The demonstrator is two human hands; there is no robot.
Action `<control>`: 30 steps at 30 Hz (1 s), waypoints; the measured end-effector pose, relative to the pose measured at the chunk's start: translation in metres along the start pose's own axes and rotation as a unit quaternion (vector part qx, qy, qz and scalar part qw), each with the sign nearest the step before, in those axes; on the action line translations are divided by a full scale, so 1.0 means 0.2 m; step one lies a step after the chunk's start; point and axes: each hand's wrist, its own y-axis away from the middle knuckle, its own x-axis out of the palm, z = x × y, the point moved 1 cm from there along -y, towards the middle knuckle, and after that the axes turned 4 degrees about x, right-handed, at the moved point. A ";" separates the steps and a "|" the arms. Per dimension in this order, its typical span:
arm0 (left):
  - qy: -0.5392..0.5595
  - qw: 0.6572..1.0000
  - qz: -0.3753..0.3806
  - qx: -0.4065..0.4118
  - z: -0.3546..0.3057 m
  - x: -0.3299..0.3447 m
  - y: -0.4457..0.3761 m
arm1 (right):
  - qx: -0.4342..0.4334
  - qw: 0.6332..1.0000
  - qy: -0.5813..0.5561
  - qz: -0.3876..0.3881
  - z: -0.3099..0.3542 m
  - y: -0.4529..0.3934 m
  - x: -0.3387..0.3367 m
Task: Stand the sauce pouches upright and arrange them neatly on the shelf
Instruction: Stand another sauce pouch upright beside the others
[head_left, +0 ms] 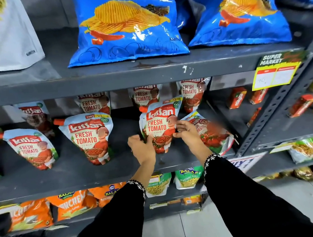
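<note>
Several Kissan tomato ketchup pouches stand on the grey middle shelf (72,172). One upright pouch (159,123) is held between both hands: my left hand (141,149) grips its lower left edge, my right hand (187,132) presses its right side. Just right of it a tilted pouch (214,134) leans sideways behind my right hand. Two more pouches stand upright in front, one at the centre left (90,137) and one at the far left (31,147). Others stand in a back row (95,104), partly hidden by the shelf above.
Blue crisp bags (127,26) fill the shelf above. Orange (69,204) and green snack packs (187,177) sit on the shelf below. A perforated steel upright (280,95) bounds the right side, with red cartons (237,98) beyond. A yellow price tag (276,74) hangs from the upper shelf.
</note>
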 end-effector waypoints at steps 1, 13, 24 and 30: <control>0.035 0.998 -0.016 -0.054 0.00 0.02 0.05 | -0.007 1.000 0.019 -0.023 0.00 -0.01 -0.03; 0.096 0.935 0.201 -0.275 -0.12 0.61 0.25 | -0.010 0.881 0.465 -0.090 0.10 -0.19 -0.53; 0.096 0.931 0.193 -0.294 -0.07 0.88 0.21 | 0.160 0.925 0.337 -0.068 -0.04 -0.41 -0.66; 0.057 0.953 0.167 -0.247 -0.09 0.88 0.23 | 0.171 0.946 0.253 -0.109 -0.05 -0.40 -0.70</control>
